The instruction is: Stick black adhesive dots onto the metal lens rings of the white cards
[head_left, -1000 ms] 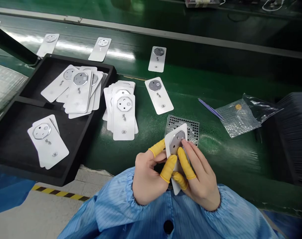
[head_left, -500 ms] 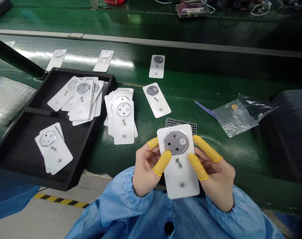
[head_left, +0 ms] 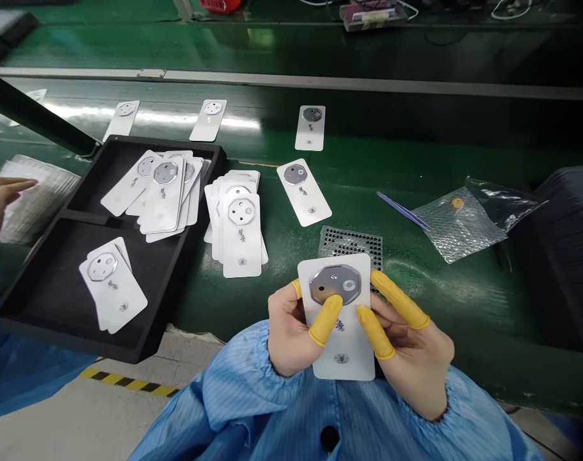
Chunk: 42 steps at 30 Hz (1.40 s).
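The left hand (head_left: 294,333) and right hand (head_left: 413,349) clamp a card (head_left: 343,368) at lower centre, left thumb (head_left: 327,320) over its plate (head_left: 336,275). A dotted sheet (head_left: 351,241) lies partly behind.

Smooth panel (head_left: 346,342), glossy benchtop (head_left: 445,314), matt tray (head_left: 41,275)

Both forearms angled inward in blue sleeves (head_left: 238,374) gathered at the wrists, and the two hands stood close together before the body, each in a thumb-to-finger pinch. The left hand (head_left: 292,334) pointed its thumb up and to the right, its fingers mostly hidden. The right hand (head_left: 413,352) slanted thumb and forefinger up and leftward. Yellow cots (head_left: 326,321) sheathed both thumbs and the right forefinger.
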{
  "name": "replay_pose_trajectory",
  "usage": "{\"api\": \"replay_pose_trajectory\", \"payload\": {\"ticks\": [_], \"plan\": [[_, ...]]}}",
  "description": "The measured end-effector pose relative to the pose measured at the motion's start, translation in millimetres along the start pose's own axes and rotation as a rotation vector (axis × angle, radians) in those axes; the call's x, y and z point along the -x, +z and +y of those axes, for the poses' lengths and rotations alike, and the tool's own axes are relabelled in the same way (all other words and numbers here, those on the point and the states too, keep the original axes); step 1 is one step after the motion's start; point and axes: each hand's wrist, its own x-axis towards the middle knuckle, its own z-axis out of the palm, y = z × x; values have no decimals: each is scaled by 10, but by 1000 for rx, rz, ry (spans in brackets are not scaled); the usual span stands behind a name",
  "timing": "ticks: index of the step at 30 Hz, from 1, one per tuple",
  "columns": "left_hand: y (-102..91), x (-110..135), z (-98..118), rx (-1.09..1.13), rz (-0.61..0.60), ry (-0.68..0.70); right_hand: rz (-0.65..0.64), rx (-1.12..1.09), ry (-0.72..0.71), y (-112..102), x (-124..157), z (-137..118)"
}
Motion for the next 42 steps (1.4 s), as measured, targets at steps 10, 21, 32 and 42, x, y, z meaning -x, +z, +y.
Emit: {"api": "replay_pose_trajectory", "payload": {"ticks": [10, 21, 32, 42], "plan": [[-168, -166, 8, 74, -133, -267, -68, 20, 3, 38, -7, 151], [-848, -614, 87, -323, -10, -48, -484, 104, -199, 195, -213, 304], [-1582, -1408, 104, -1101, 545, 404, -491, 918, -396, 712, -2644, 565], [-1511, -1236, 149, -1067, 602, 583, -733, 1124, -461, 1002, -3488, 932]]}}
